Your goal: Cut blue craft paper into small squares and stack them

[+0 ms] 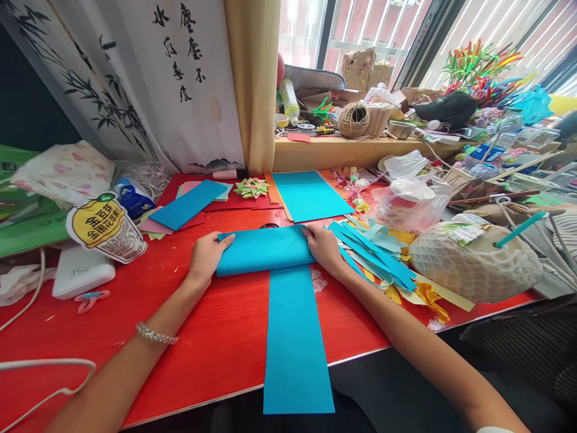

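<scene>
A folded sheet of blue paper (265,249) spans between my two hands above the red table. My left hand (210,257) pinches its left end, thumb on top. At the other end my right hand (323,246) grips the upper right corner, its fingers partly hidden behind the paper. Beneath the fold lies a long blue paper strip (295,343), whose near end sticks out past the table's front edge. Just behind the folded sheet, part of a dark ring-shaped thing (270,226) peeks out.
A stack of coloured paper (311,195) lies at the back, with blue strips (180,204) further left. Paper scraps (378,255) and a netted coconut (475,258) with a straw crowd the right. A white power bank (83,273) sits left. The red table (216,355) ends at its front edge.
</scene>
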{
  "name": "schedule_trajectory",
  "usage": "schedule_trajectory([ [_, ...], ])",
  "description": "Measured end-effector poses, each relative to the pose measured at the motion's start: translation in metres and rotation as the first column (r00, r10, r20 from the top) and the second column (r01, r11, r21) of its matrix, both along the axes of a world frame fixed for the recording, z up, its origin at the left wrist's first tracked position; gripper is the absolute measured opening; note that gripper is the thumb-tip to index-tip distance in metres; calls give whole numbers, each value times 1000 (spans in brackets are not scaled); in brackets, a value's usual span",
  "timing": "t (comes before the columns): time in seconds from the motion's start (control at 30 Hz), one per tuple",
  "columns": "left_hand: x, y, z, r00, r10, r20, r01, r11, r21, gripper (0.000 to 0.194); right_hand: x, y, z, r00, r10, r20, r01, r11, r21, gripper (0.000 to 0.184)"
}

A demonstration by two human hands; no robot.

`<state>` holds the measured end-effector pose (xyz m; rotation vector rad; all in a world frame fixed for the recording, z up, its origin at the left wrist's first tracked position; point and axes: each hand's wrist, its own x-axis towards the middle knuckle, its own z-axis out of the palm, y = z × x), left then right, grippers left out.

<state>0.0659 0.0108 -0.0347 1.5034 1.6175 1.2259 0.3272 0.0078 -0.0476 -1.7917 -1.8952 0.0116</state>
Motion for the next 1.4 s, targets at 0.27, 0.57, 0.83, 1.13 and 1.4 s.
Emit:
schedule_trajectory([
  [0.27, -3, -2, 0, 759, 9, -651, 7, 1000, 22, 30, -12, -7, 0, 962, -26, 272, 49, 996, -75, 30],
  [0.57, 12, -16, 7, 200, 97, -975, 200, 970, 138, 37, -24, -14, 7, 892, -14, 452, 76, 990, -118, 27],
  [0.83, 49, -41, 11, 241, 189, -952, 565, 770, 296, 32, -25, -15, 9, 862, -1, 507, 67, 991, -113, 27],
  [1.13, 84, -56, -12, 236, -95, -967, 814, 562, 144, 35, -24, -13, 7, 852, 15, 523, 45, 994, -103, 30],
  [1.4, 41, -61, -5, 184, -132, -974, 820, 567, 78, 43, -21, -12, 6, 843, 43, 536, 17, 994, -106, 30],
])
